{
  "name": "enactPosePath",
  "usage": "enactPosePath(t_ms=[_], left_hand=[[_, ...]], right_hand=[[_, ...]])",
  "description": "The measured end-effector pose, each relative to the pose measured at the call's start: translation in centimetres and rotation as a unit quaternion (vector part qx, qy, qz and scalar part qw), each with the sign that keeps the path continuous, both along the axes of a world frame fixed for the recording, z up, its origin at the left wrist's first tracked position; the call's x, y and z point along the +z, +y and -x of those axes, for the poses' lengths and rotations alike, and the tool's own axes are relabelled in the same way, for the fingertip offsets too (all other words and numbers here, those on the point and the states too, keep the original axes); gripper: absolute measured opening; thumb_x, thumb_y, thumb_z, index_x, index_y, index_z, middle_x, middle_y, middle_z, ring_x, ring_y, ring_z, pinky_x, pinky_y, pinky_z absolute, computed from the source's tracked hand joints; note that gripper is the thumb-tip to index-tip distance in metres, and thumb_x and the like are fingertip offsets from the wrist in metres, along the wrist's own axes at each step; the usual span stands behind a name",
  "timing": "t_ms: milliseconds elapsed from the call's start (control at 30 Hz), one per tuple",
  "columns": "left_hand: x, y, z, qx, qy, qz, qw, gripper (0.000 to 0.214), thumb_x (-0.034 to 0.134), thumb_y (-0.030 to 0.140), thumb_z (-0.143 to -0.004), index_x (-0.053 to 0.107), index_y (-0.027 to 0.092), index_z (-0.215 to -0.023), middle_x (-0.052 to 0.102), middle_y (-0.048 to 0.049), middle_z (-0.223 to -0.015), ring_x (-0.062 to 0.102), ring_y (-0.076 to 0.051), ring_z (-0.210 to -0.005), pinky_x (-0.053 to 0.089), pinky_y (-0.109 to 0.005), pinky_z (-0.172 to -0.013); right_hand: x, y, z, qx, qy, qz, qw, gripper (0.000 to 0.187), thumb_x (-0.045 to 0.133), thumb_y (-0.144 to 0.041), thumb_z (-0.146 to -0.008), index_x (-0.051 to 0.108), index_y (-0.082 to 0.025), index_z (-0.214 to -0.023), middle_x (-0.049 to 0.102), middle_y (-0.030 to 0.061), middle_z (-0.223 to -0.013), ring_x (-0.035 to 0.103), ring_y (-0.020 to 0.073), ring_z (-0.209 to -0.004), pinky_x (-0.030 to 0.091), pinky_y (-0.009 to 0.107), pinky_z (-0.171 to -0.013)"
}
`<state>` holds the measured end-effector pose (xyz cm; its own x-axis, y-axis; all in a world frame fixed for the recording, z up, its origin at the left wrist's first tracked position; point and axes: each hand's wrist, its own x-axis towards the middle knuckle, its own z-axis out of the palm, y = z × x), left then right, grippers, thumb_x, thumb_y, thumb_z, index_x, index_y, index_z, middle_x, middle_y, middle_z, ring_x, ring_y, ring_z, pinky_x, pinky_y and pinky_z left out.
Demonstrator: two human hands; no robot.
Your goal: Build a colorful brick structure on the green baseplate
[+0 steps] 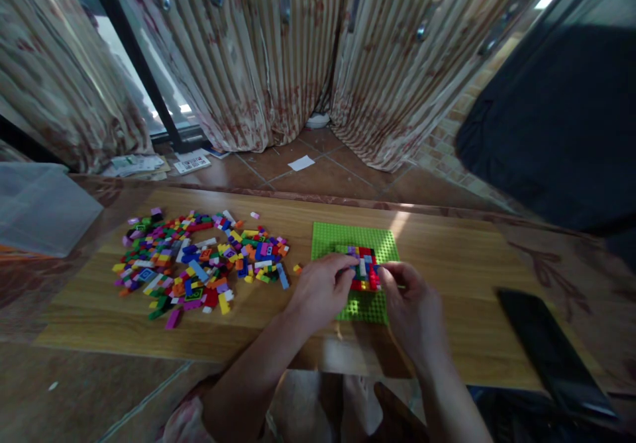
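Observation:
A block of joined toy bricks (365, 269) in red, blue, white and other colours sits on the green studded baseplate (328, 232). My left hand (320, 291) is closed at the block's left side, thumb and forefinger pressed on it. From the right, my right hand (413, 304) pinches the opposite edge, with a bit of blue showing by its fingertips. My fingers cover parts of both sides of the block. To the left of the plate, loose toy bricks (199, 271) in many colours lie spread in a wide pile.
A wooden table (462, 271) carries all of this. A dark flat object (551, 350) lies at its right end. A translucent plastic bin (44, 208) stands at the left. Behind the table are striped curtains (298, 52) and a tiled floor with papers (301, 163).

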<state>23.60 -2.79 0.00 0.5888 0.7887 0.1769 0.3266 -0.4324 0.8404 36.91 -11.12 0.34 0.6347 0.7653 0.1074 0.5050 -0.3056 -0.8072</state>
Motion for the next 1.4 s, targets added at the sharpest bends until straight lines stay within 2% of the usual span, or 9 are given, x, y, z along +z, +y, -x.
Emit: enactPosePath(t_ms=[167, 433, 733, 967, 1200, 1400], left_hand=[[-0.7, -0.3, -0.2, -0.011, 0.053, -0.036, 0.998, 0.022, 0.052, 0.018, -0.088, 0.071, 0.02, -0.099, 0.073, -0.0043, -0.099, 0.067, -0.019, -0.09, 0.051, -0.03, -0.083], [-1.0, -1.4, -0.6, -0.046, 0.138, -0.105, 0.984, 0.023, 0.049, 0.02, -0.09, 0.069, 0.022, -0.101, 0.068, -0.0029, -0.094, 0.064, -0.018, -0.088, 0.05, -0.03, -0.081], [-1.0, -1.6, -0.6, -0.067, 0.146, -0.111, 0.981, 0.023, 0.047, 0.017, -0.089, 0.067, 0.02, -0.1, 0.064, -0.004, -0.092, 0.06, -0.018, -0.087, 0.049, -0.03, -0.08], [-1.0, -1.7, -0.5, -0.074, 0.15, -0.103, 0.981, 0.024, 0.045, 0.017, -0.091, 0.066, 0.02, -0.102, 0.063, -0.0047, -0.092, 0.06, -0.019, -0.088, 0.049, -0.031, -0.079], [-0.9, -1.8, -0.4, -0.075, 0.14, -0.1, 0.982, 0.025, 0.044, 0.016, -0.091, 0.065, 0.021, -0.104, 0.062, -0.0039, -0.093, 0.059, -0.018, -0.087, 0.049, -0.031, -0.078], [-1.0, -1.8, -0.4, -0.077, 0.141, -0.106, 0.981, 0.023, 0.044, 0.017, -0.091, 0.066, 0.019, -0.1, 0.061, -0.0044, -0.093, 0.059, -0.018, -0.088, 0.048, -0.031, -0.078]], right_hand=[[-0.8, -0.5, -0.9, 0.012, -0.086, 0.008, 0.996, 0.032, 0.051, -0.045, -0.086, 0.066, -0.018, -0.08, 0.065, 0.0085, -0.088, 0.06, 0.0192, -0.074, 0.044, 0.03, -0.063], [-2.1, 0.4, 0.6, -0.033, -0.106, 0.0, 0.994, 0.022, 0.053, -0.035, -0.084, 0.062, -0.017, -0.075, 0.063, 0.0084, -0.09, 0.058, 0.0202, -0.081, 0.043, 0.033, -0.072], [-2.4, 0.9, 1.6, -0.074, -0.151, -0.003, 0.986, 0.019, 0.054, -0.033, -0.084, 0.059, -0.018, -0.074, 0.062, 0.0114, -0.094, 0.057, 0.0235, -0.088, 0.043, 0.036, -0.079], [-2.8, 1.0, 1.7, -0.102, -0.087, -0.023, 0.991, 0.021, 0.058, -0.036, -0.08, 0.06, -0.018, -0.069, 0.063, 0.0119, -0.094, 0.059, 0.0233, -0.088, 0.043, 0.036, -0.079], [-2.6, 1.0, 1.1, -0.117, -0.011, 0.019, 0.993, 0.023, 0.06, -0.04, -0.076, 0.065, -0.018, -0.072, 0.068, 0.0088, -0.084, 0.061, 0.0234, -0.079, 0.042, 0.035, -0.075], [-2.4, 0.8, 1.0, -0.105, -0.016, 0.027, 0.994, 0.026, 0.057, -0.042, -0.078, 0.066, -0.018, -0.073, 0.068, 0.0087, -0.083, 0.06, 0.0215, -0.073, 0.041, 0.032, -0.07]])
